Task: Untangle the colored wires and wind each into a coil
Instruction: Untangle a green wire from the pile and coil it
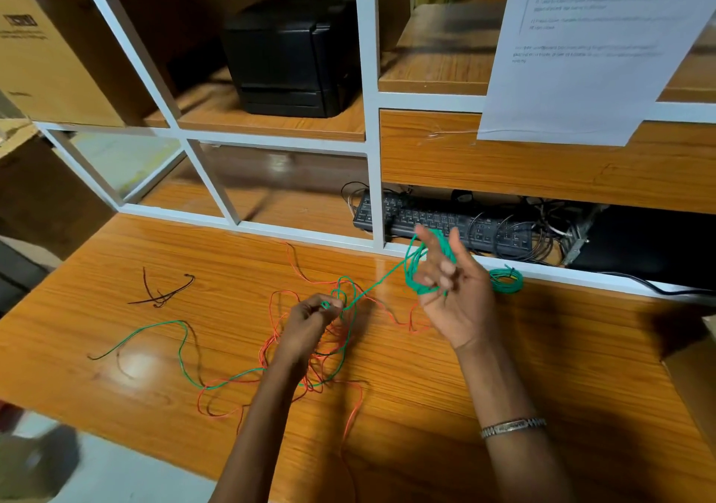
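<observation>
A green wire (372, 285) runs taut from my left hand (310, 322) up to my right hand (453, 289). My left hand pinches it just above a tangle of orange wire (279, 351) and green wire on the wooden desk (426, 386). My right hand is raised, palm toward me, with several green loops (416, 278) wound round its fingers. A finished green coil (507, 281) lies behind that hand near the shelf frame. A loose green strand (155, 330) trails off to the left.
Short dark wire pieces (162, 293) lie at the desk's left. A black keyboard (441, 219) with cables sits in the shelf opening behind, a black printer (290, 57) above it, and a paper sheet (589, 49) hangs at upper right. A cardboard box (697, 378) stands at the right edge.
</observation>
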`<state>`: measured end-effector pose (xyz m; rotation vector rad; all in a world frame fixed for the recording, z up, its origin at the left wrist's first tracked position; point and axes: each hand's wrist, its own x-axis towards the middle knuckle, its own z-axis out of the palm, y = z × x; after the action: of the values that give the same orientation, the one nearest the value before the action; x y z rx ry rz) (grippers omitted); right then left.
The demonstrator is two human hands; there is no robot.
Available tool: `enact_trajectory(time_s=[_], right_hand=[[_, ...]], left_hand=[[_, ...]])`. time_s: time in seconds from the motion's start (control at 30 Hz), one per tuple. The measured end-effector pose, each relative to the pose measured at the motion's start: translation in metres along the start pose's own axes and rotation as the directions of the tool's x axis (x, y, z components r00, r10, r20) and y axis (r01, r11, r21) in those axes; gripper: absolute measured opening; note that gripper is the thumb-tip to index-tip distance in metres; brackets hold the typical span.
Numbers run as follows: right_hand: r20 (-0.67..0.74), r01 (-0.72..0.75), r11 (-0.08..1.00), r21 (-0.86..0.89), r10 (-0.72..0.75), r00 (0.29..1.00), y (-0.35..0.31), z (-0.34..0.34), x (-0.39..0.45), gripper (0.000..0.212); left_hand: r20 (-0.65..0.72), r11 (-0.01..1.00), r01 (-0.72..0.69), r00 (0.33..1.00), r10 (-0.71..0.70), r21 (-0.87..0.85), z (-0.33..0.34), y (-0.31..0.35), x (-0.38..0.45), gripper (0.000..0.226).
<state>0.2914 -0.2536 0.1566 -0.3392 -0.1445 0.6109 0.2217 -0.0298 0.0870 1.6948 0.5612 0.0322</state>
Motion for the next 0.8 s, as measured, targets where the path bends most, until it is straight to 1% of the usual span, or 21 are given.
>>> enact_trajectory(time_s=[0.07, 0.1, 0.13, 0.17, 0.2, 0.23, 0.27, 0.3, 0.33, 0.37, 0.4, 0.43, 0.47, 0.5, 0.57, 0.6, 0.63, 0.7, 0.77, 0.8], right_hand=[[-0.093, 0.162, 0.984, 0.078, -0.155, 0.984, -0.006, -0.007, 0.004, 0.047], [-0.127, 0.22, 0.972, 0.088, -0.208, 0.97, -0.007, -0.012, 0.006, 0.043], [-0.166, 0.258, 0.965, 0.042, -0.248, 0.954, -0.007, -0.017, 0.008, 0.04], [-0.217, 0.277, 0.959, -0.064, -0.285, 0.934, -0.005, -0.024, 0.01, 0.04], [-0.266, 0.269, 0.941, -0.206, -0.319, 0.91, -0.002, -0.028, 0.011, 0.041], [-0.329, 0.209, 0.904, -0.373, -0.339, 0.881, 0.003, -0.032, 0.011, 0.042], [-0.373, 0.081, 0.824, -0.561, -0.339, 0.864, 0.007, -0.031, 0.01, 0.042], [-0.413, -0.123, 0.649, -0.751, -0.317, 0.854, 0.01, -0.026, 0.008, 0.042], [-0.452, -0.347, 0.358, -0.867, -0.27, 0.85, 0.012, -0.019, 0.004, 0.039], [-0.502, -0.502, 0.05, -0.863, -0.186, 0.845, 0.014, -0.012, 0.0, 0.039], [-0.554, -0.562, -0.158, -0.812, -0.095, 0.827, 0.016, -0.006, -0.003, 0.046], [-0.577, -0.562, -0.227, -0.795, 0.0, 0.817, 0.02, 0.0, -0.005, 0.054], [-0.574, -0.549, -0.197, -0.813, 0.103, 0.813, 0.024, 0.004, -0.006, 0.063], [-0.555, -0.541, -0.124, -0.832, 0.211, 0.805, 0.027, 0.006, -0.007, 0.071], [-0.481, -0.512, -0.019, -0.859, 0.372, 0.794, 0.03, 0.008, -0.008, 0.084], [-0.432, -0.479, 0.013, -0.878, 0.412, 0.802, 0.03, 0.01, -0.01, 0.084], [-0.381, -0.443, 0.048, -0.895, 0.432, 0.818, 0.029, 0.011, -0.01, 0.079], [-0.299, -0.396, 0.154, -0.905, 0.431, 0.851, 0.027, 0.009, -0.012, 0.066], [-0.261, -0.386, 0.248, -0.889, 0.419, 0.87, 0.027, 0.005, -0.012, 0.061], [-0.242, -0.378, 0.274, -0.884, 0.423, 0.873, 0.028, 0.004, -0.012, 0.061]], left_hand=[[0.115, 0.997, -0.047, 0.993, 0.04, 0.064, 0.002, 0.0, -0.007, 0.025], [0.193, 0.995, -0.068, 0.98, 0.053, 0.073, 0.002, 0.002, -0.011, 0.026], [0.287, 0.993, -0.095, 0.955, 0.071, 0.073, 0.0, 0.005, -0.014, 0.023], [0.378, 0.99, -0.126, 0.921, 0.095, 0.057, -0.002, 0.007, -0.017, 0.017], [0.447, 0.989, -0.148, 0.886, 0.123, 0.022, -0.003, 0.01, -0.019, 0.012], [0.486, 0.985, -0.169, 0.861, 0.154, -0.012, -0.003, 0.014, -0.021, 0.013], [0.504, 0.98, -0.199, 0.843, 0.187, -0.03, -0.003, 0.019, -0.023, 0.015], [0.509, 0.97, -0.243, 0.832, 0.222, -0.025, -0.001, 0.024, -0.025, 0.013], [0.503, 0.958, -0.287, 0.826, 0.256, -0.017, 0.002, 0.029, -0.025, 0.013], [0.477, 0.945, -0.327, 0.828, 0.296, -0.019, 0.004, 0.034, -0.025, 0.014], [0.413, 0.931, -0.364, 0.843, 0.344, -0.033, 0.005, 0.036, -0.023, 0.015], [0.316, 0.914, -0.402, 0.862, 0.396, -0.047, 0.006, 0.038, -0.021, 0.013], [0.209, 0.897, -0.441, 0.874, 0.438, -0.033, 0.006, 0.037, -0.016, 0.013], [0.126, 0.881, -0.472, 0.875, 0.467, 0.011, 0.005, 0.036, -0.012, 0.014], [0.052, 0.849, -0.506, 0.862, 0.504, 0.155, 0.001, 0.03, -0.005, 0.019], [0.033, 0.831, -0.515, 0.853, 0.52, 0.211, 0.0, 0.027, -0.005, 0.019], [0.007, 0.816, -0.518, 0.845, 0.534, 0.255, -0.001, 0.023, -0.004, 0.018], [-0.043, 0.801, -0.52, 0.831, 0.555, 0.297, -0.002, 0.018, -0.002, 0.012], [-0.081, 0.823, -0.498, 0.841, 0.535, 0.272, -0.001, 0.012, 0.004, 0.02], [-0.112, 0.848, -0.472, 0.854, 0.508, 0.241, 0.0, 0.01, 0.006, 0.021]])
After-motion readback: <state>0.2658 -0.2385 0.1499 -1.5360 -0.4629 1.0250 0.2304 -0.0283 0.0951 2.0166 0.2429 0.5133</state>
